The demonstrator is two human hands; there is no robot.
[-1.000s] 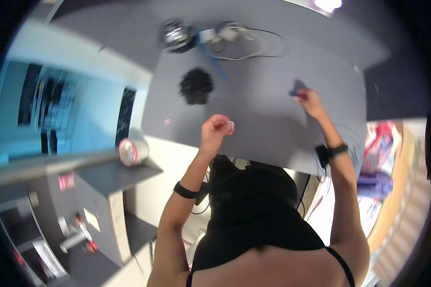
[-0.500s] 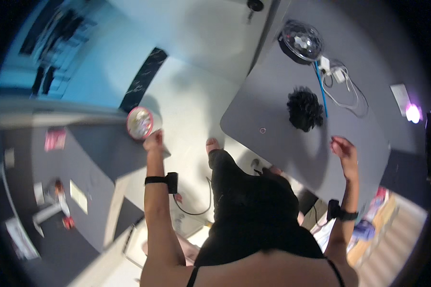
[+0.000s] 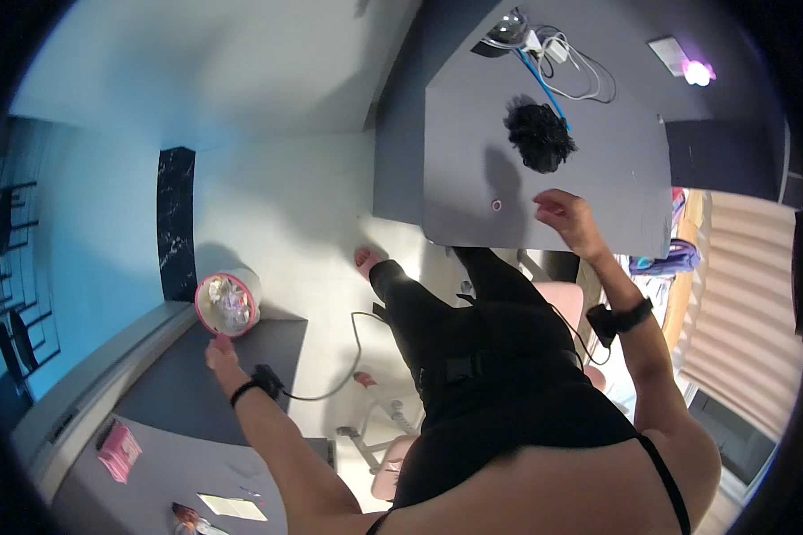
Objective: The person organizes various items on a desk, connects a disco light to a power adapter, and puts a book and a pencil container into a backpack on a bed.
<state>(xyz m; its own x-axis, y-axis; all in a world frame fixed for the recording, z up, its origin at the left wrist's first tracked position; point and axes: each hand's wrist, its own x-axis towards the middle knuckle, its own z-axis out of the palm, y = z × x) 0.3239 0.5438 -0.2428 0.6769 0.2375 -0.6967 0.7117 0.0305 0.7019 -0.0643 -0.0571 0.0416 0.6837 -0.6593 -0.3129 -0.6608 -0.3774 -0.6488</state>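
Observation:
My left hand (image 3: 223, 350) is beside a round bin (image 3: 252, 290) with a pink rim. Its fingers look curled together, and what they hold, if anything, is hidden. In the bin lies crumpled, pale rubbish (image 3: 228, 305). My right hand (image 3: 569, 223) hovers over the grey desk (image 3: 455, 160), fingers bent and apart, with nothing between them. Just left of it, a small ring-shaped thing (image 3: 497, 205) lies on the desktop. Beyond my fingers sits a black, fluffy, ruffled thing (image 3: 541, 136), with a thin blue stick (image 3: 542, 85) beside it.
White cables with a plug (image 3: 555, 49) and a clear-domed device (image 3: 509, 28) are at the desk's back. A second grey desk at lower left bears a pink packet (image 3: 119, 452) and a notepad (image 3: 232, 507). A pink seat (image 3: 562, 306) stands by my legs. A cord (image 3: 352, 352) hangs from my left wrist.
My view has turned and shifted. My right hand has come closer to the small ring and the fluffy thing. My left hand stays near the bin, which appears lower in view.

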